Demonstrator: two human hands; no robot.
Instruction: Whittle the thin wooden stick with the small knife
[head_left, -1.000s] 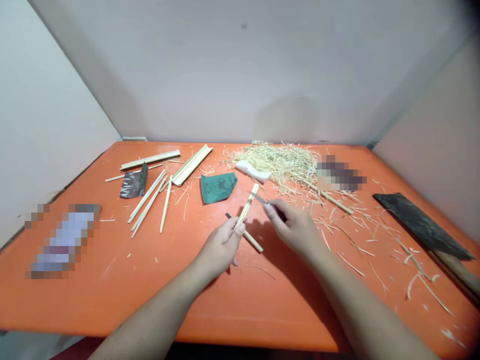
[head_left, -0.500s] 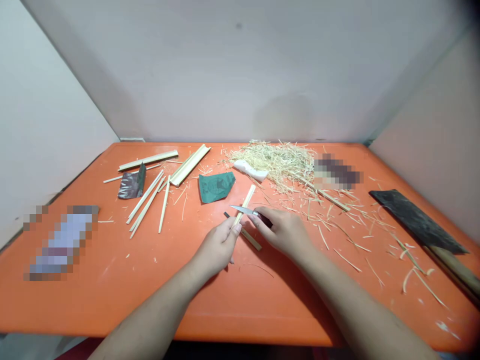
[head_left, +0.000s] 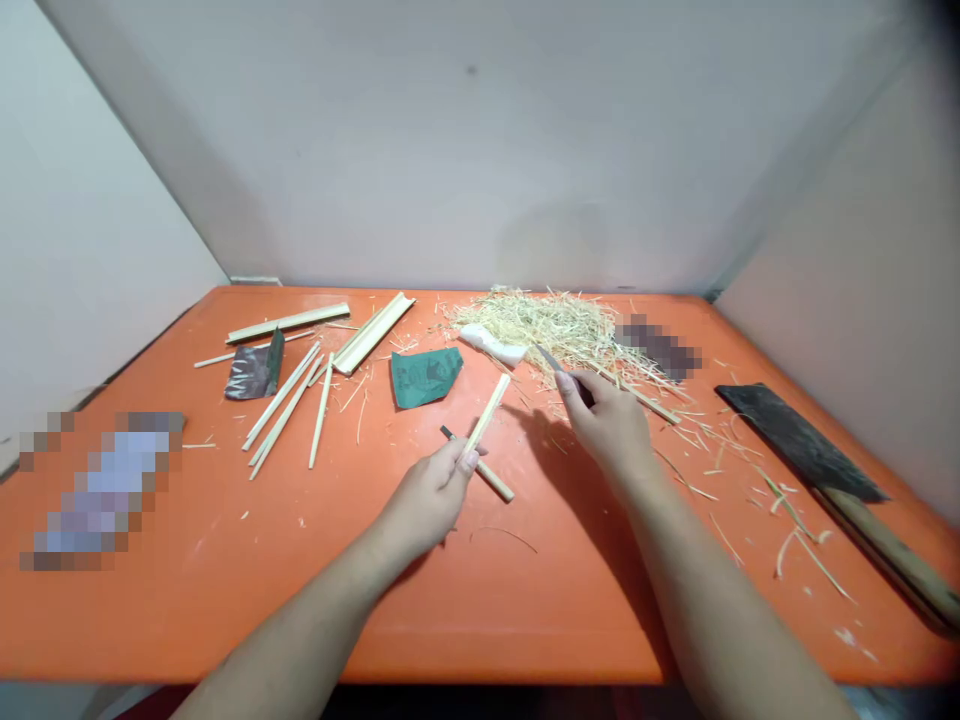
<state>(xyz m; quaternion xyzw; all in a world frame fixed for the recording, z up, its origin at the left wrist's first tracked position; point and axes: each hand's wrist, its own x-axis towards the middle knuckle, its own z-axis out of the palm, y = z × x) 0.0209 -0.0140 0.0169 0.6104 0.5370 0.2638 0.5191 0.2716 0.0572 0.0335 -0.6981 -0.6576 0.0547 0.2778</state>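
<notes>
My left hand (head_left: 431, 490) is closed around the lower end of a pale bamboo strip (head_left: 489, 408), which slants up and away to the right. Under that hand lies a thin tool (head_left: 495, 482) with a dark tip and a light wooden handle, flat on the table. My right hand (head_left: 611, 420) grips a small knife (head_left: 552, 360), its blade pointing up and left, apart from the strip. Just beyond the blade are a white crumpled piece (head_left: 491, 344) and a heap of shavings (head_left: 547, 318). A green sandpaper piece (head_left: 426, 377) lies left of the strip.
On the orange table (head_left: 420, 630), several thin bamboo sticks (head_left: 289, 405) and split bamboo pieces (head_left: 375, 332) lie left, by a folded dark sheet (head_left: 255, 366). A wide-bladed cleaver (head_left: 799, 440) rests at right among loose shavings. Walls stand behind and at both sides.
My right hand has moved the knife off the bamboo strip, to the right and away from me. The left hand still holds the strip in nearly the same place. The view has shifted slightly.
</notes>
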